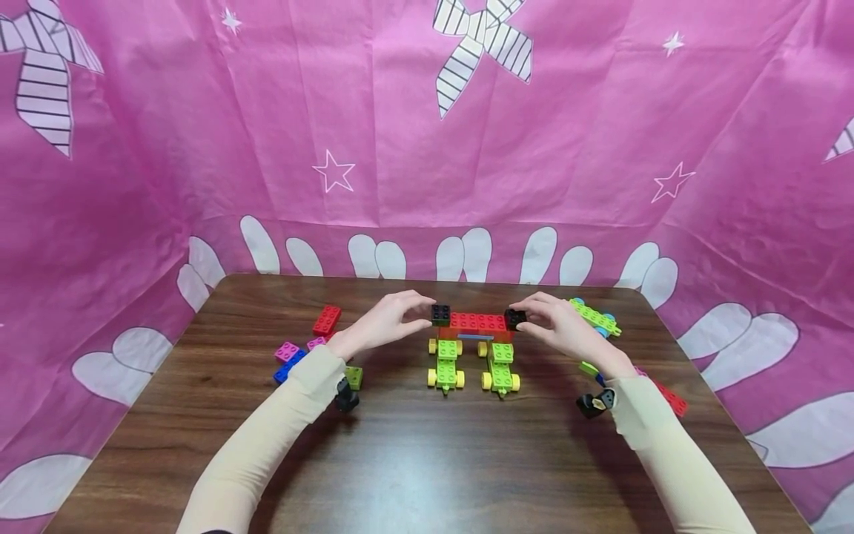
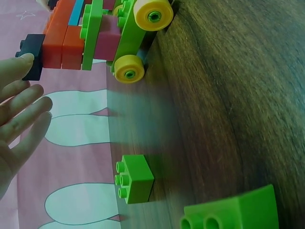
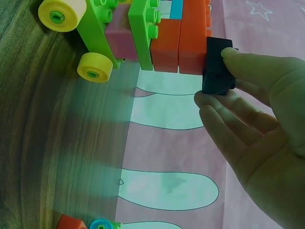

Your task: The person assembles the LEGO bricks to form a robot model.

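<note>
A toy build point(image 1: 477, 322) of red bricks spans two lime-green car bases point(image 1: 446, 371) point(image 1: 500, 376) with yellow wheels point(image 2: 153, 15). On its left end sits a black brick point(image 1: 440, 315), pinched by my left hand point(image 1: 390, 320) with the thumb against its side. At the other end my right hand point(image 1: 559, 326) pinches a second black brick point(image 3: 218, 66) between thumb and fingers, slightly tilted at the red brick's edge. Pink bricks point(image 3: 121, 33) and green plates point(image 3: 141, 36) show under the red layers. A thin blue piece point(image 1: 475, 337) lies across the front.
Left of the build lie a red brick point(image 1: 327, 320), pink brick point(image 1: 287, 351), blue brick point(image 1: 290, 367) and green brick point(image 1: 353, 378). To the right are a green car base with blue wheels point(image 1: 594, 317) and a red brick point(image 1: 672, 399). A pink curtain point(image 1: 400, 185) hangs behind the wooden table point(image 1: 414, 460).
</note>
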Demonstrator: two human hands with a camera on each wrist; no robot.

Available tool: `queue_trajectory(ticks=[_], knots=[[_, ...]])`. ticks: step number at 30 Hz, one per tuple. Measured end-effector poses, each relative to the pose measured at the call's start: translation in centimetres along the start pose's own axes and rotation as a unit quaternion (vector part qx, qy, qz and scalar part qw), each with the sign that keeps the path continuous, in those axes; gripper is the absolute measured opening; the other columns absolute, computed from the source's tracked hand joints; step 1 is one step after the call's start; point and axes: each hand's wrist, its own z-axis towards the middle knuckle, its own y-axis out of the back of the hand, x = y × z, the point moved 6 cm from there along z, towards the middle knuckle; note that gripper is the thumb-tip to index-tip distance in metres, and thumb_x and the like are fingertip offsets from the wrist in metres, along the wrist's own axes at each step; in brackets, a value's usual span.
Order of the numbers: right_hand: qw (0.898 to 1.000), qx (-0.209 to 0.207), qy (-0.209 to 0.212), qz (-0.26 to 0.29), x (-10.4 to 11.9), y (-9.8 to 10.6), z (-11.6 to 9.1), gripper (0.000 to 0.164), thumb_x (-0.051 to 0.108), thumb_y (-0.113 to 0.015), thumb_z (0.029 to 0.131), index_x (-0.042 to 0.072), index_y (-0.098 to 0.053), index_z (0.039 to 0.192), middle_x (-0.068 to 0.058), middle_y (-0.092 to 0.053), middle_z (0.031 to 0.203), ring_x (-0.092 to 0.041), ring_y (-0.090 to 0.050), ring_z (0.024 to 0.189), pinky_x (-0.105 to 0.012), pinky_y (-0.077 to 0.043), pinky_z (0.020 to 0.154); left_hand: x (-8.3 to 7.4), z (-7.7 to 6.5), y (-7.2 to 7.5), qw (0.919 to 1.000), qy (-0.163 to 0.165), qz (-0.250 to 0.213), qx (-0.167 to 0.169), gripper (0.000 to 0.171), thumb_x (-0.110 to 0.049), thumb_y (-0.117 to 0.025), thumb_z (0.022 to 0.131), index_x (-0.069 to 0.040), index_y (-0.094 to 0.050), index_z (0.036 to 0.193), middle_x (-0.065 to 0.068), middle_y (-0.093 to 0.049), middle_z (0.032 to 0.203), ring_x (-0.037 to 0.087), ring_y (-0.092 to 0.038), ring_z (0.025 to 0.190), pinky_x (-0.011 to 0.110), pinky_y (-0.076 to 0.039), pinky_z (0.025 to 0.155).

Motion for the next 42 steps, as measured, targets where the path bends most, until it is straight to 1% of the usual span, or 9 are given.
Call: queue_trajectory(ticks=[6,12,15,20,23,27,31,37,42], knots=[[1.000,-0.005,0.006,0.001,0.1,0.1,0.0,0.033,0.017,-0.067,0.086,0.013,-0.063,0.118,-0.003,-0.063,0.108,-0.019,-0.067,0.094,-0.035,-0.056,0.080,0.5,-0.5,0.6,0.9998,0.015,0.012,0.002,0.039,-0.024,-0.065,0.088,-0.006,-0.059,0.122,0.007,-0.064,0.115,0.017,-0.063,0.103,0.032,-0.052,0.090],[1.000,-0.004,0.007,0.000,0.2,0.1,-0.1,0.032,0.017,-0.067,0.086,0.013,-0.064,0.118,-0.003,-0.063,0.108,-0.019,-0.068,0.094,-0.035,-0.056,0.079,1.8,-1.3,0.8,0.9974,0.054,0.042,0.023,0.039,-0.027,-0.064,0.089,-0.008,-0.060,0.123,0.008,-0.062,0.117,0.017,-0.060,0.102,0.035,-0.051,0.088],[1.000,-0.003,0.007,0.001,0.2,0.1,-0.1,0.032,0.017,-0.067,0.086,0.013,-0.064,0.118,-0.003,-0.063,0.108,-0.019,-0.068,0.094,-0.035,-0.056,0.079,2.6,-1.7,0.7,0.9942,0.077,0.067,0.036,0.040,-0.028,-0.064,0.088,-0.009,-0.060,0.123,0.007,-0.061,0.118,0.017,-0.058,0.100,0.035,-0.050,0.088],[1.000,0.000,0.003,0.005,0.1,0.1,-0.2,0.032,0.018,-0.067,0.086,0.013,-0.063,0.118,-0.003,-0.063,0.109,-0.018,-0.068,0.094,-0.034,-0.056,0.079,4.2,-2.5,0.6,0.9868,0.120,0.098,0.048,0.042,-0.029,-0.066,0.086,-0.009,-0.060,0.123,0.006,-0.060,0.119,0.021,-0.058,0.108,0.039,-0.050,0.091],[1.000,0.000,0.002,0.005,0.0,0.1,-0.2,0.032,0.018,-0.067,0.086,0.013,-0.063,0.118,-0.003,-0.063,0.108,-0.019,-0.068,0.094,-0.035,-0.056,0.079,5.0,-2.9,0.5,0.9826,0.134,0.117,0.054,0.043,-0.030,-0.066,0.086,-0.007,-0.061,0.122,0.008,-0.061,0.118,0.023,-0.057,0.110,0.042,-0.049,0.091],[1.000,-0.002,0.006,0.004,0.0,0.1,-0.2,0.032,0.018,-0.067,0.086,0.013,-0.064,0.117,-0.003,-0.063,0.108,-0.019,-0.068,0.094,-0.035,-0.056,0.080,5.8,-3.3,0.4,0.9776,0.152,0.129,0.068,0.045,-0.030,-0.069,0.084,-0.005,-0.062,0.120,0.010,-0.062,0.115,0.024,-0.057,0.106,0.043,-0.049,0.090],[1.000,0.001,0.007,0.005,0.0,0.1,-0.2,0.032,0.019,-0.067,0.087,0.013,-0.063,0.118,-0.002,-0.063,0.108,-0.019,-0.068,0.095,-0.034,-0.056,0.080,6.3,-3.6,0.2,0.9735,0.165,0.140,0.076,0.045,-0.031,-0.070,0.082,-0.005,-0.063,0.117,0.010,-0.064,0.111,0.023,-0.058,0.101,0.041,-0.050,0.088],[1.000,0.003,0.007,0.006,0.0,0.0,-0.2,0.032,0.020,-0.066,0.087,0.013,-0.063,0.118,-0.003,-0.063,0.109,-0.019,-0.068,0.095,-0.035,-0.056,0.080,6.8,-3.8,-0.1,0.9706,0.169,0.152,0.079,0.045,-0.035,-0.071,0.080,-0.007,-0.065,0.114,0.008,-0.066,0.109,0.020,-0.058,0.097,0.039,-0.051,0.085],[1.000,0.001,0.006,0.001,-0.1,0.0,-0.1,0.032,0.020,-0.066,0.087,0.014,-0.063,0.118,-0.002,-0.063,0.109,-0.018,-0.068,0.095,-0.034,-0.055,0.081,7.3,-3.8,-0.4,0.9680,0.183,0.148,0.088,0.041,-0.035,-0.072,0.080,-0.008,-0.066,0.110,0.005,-0.068,0.102,0.016,-0.057,0.088,0.035,-0.052,0.076]])
